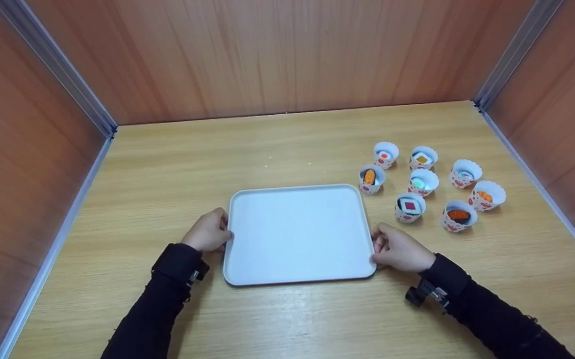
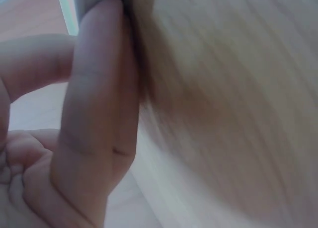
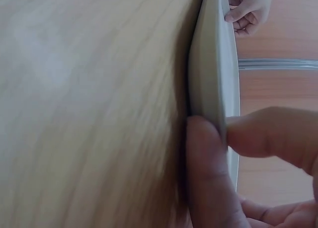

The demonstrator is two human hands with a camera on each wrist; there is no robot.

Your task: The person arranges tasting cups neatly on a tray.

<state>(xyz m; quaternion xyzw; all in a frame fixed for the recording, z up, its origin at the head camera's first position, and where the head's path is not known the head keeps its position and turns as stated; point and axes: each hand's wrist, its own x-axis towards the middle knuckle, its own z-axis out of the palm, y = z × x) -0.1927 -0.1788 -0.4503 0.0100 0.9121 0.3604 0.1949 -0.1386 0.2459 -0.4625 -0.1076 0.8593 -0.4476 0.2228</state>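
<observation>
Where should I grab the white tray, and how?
I'd pinch the white tray by the raised rim of its short sides, from left and right together, as the left hand and right hand do. It's wide and flat, so opposite grips should keep it level.

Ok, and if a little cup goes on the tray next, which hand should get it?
Probably the right hand: the cups stand on its side, while the left hand is across the tray. Both hands grip the tray, so the right would need to let go first.
</observation>
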